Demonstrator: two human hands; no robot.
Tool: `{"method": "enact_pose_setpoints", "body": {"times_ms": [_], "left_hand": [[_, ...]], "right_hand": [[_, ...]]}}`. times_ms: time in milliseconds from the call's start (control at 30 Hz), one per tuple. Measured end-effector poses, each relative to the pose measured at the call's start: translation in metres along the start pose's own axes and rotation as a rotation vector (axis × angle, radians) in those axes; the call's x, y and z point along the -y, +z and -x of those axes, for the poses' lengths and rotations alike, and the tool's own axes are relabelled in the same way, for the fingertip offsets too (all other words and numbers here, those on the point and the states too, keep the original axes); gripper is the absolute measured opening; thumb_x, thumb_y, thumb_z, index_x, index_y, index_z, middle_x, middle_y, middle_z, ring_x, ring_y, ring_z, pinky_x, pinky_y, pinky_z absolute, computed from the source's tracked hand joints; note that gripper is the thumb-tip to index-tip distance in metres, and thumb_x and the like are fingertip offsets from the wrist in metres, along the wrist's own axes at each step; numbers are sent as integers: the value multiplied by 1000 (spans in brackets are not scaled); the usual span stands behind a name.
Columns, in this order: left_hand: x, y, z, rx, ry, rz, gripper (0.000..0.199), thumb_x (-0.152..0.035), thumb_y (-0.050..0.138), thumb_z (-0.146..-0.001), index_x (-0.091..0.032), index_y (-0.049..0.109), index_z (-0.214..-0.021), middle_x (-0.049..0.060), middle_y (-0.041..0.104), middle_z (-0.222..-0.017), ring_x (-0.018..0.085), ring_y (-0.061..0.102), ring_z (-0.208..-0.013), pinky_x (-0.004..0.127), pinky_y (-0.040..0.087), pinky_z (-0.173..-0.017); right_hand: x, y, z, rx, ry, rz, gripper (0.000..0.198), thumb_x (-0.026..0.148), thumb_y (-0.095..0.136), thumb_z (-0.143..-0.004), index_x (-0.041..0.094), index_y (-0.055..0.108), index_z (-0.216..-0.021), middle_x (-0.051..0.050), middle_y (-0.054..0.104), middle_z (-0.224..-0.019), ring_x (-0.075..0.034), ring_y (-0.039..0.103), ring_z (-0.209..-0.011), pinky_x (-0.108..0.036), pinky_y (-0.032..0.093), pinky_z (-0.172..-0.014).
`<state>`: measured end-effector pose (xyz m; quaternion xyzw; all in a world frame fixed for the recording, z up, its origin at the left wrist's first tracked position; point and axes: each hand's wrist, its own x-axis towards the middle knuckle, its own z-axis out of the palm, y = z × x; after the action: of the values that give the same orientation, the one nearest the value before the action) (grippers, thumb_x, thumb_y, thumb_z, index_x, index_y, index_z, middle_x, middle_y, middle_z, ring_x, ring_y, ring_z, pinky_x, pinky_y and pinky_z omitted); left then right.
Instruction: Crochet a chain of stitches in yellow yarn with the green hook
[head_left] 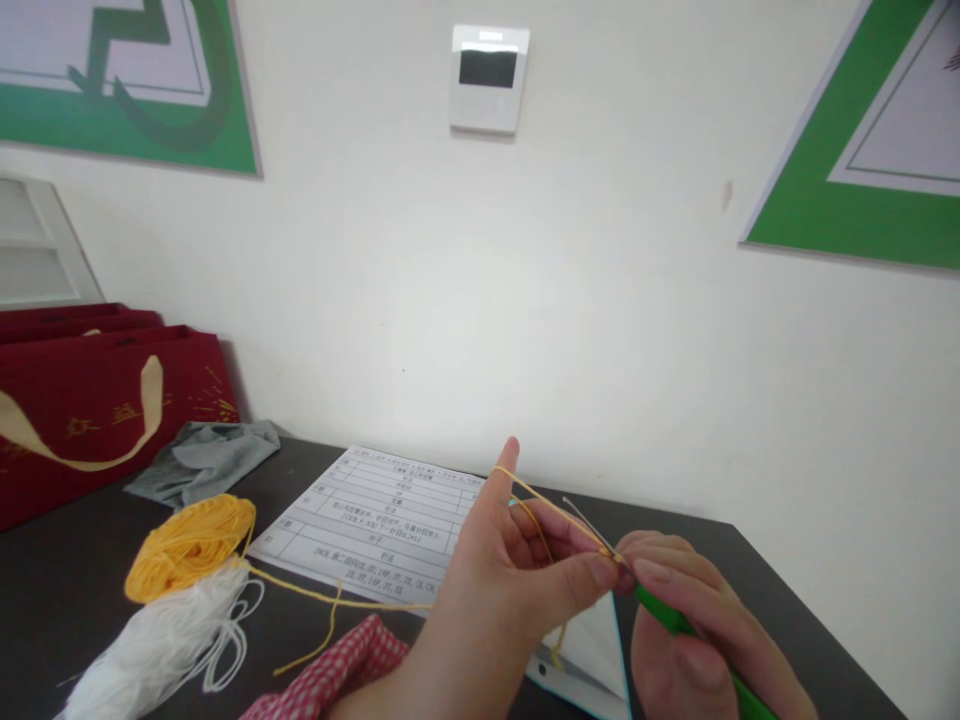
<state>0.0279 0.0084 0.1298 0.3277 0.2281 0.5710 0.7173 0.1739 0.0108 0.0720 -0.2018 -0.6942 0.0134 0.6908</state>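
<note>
My left hand [517, 570] has its index finger raised with yellow yarn [551, 492] looped over it. Its thumb and other fingers pinch a small bit of yellow crochet work [611, 553]. My right hand [697, 625] grips a crochet hook [667, 610] by its green handle. The hook's metal tip points up and left, passing through or beside the yellow stitches; which of these I cannot tell. From the left hand the yarn runs across the table to a yellow yarn ball [191, 545]. A short yarn tail dangles below the left hand's fingers.
A white yarn skein [161, 640] lies against the yellow ball. Behind are a printed sheet [375, 520], a grey cloth [206, 460] and red gift bags [112, 390]. A white pouch with a blue edge [585, 670] lies under my hands on the dark table [750, 560]; red checked fabric [337, 675] is near my left forearm.
</note>
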Motion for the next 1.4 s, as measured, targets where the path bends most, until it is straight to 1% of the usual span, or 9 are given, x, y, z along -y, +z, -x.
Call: {"method": "enact_pose_setpoints", "body": {"times_ms": [100,233,333,533,700,867,1000,1233,1400], "left_hand": [[3,0,-3,23,29,16,127,-5,83,-59,-13,6,-159,-5,68,-62,12,61,-59,28,48,-65],[4,7,-2,-53,107,-16,120,-4,78,-60,-12,8,-158,-8,65,-61,11,59,-59,27,46,-62],[3,10,0,-97,124,-30,122,-3,78,-57,-13,10,-158,-10,63,-62,10,57,-57,26,45,-61],[2,6,-1,-75,56,-48,118,-8,78,-62,-8,9,-157,-8,63,-64,13,60,-61,29,45,-66],[0,2,-3,-56,13,-53,120,-9,81,-59,-4,10,-156,-7,63,-64,11,56,-58,27,42,-65],[-1,2,-1,-70,-18,-82,116,-12,82,-61,-7,17,-156,-6,65,-68,10,56,-60,28,43,-70],[1,3,-3,-60,53,-88,122,-9,81,-59,-7,8,-158,-7,64,-63,11,56,-59,26,42,-64],[3,5,-4,-41,76,-120,129,-2,79,-56,-13,2,-159,-9,63,-60,11,57,-58,26,45,-63],[7,5,-2,-27,98,-178,126,-5,77,-59,-17,2,-160,-8,63,-62,12,57,-59,26,46,-62]], "right_hand": [[3,7,-2,-24,60,-118,26,30,55,-101,20,72,-117,-6,70,-91,-21,63,-85,-34,55,-67],[10,11,-9,-66,130,-186,24,31,57,-99,21,75,-113,-5,70,-88,-19,63,-83,-31,54,-68],[10,13,-12,-77,181,-258,23,31,58,-99,20,76,-109,-4,70,-81,-18,63,-76,-29,55,-65],[2,7,-16,-40,391,-456,27,39,56,-99,24,78,-102,-3,71,-77,-17,65,-70,-29,59,-61],[2,6,-22,15,469,-496,37,42,45,-103,25,78,-97,-2,66,-66,-16,62,-63,-29,57,-57],[1,6,-26,16,449,-522,36,41,46,-103,25,77,-95,0,64,-65,-15,59,-63,-29,56,-59],[0,-2,-31,24,387,-492,36,36,46,-103,22,75,-89,0,65,-61,-15,55,-60,-30,52,-63],[-1,-23,-43,157,228,-382,34,33,46,-102,20,75,-90,-1,72,-64,-17,57,-56,-37,49,-62],[2,-33,-48,206,208,-320,33,32,48,-101,20,76,-89,-1,72,-63,-18,59,-52,-39,49,-60]]}}
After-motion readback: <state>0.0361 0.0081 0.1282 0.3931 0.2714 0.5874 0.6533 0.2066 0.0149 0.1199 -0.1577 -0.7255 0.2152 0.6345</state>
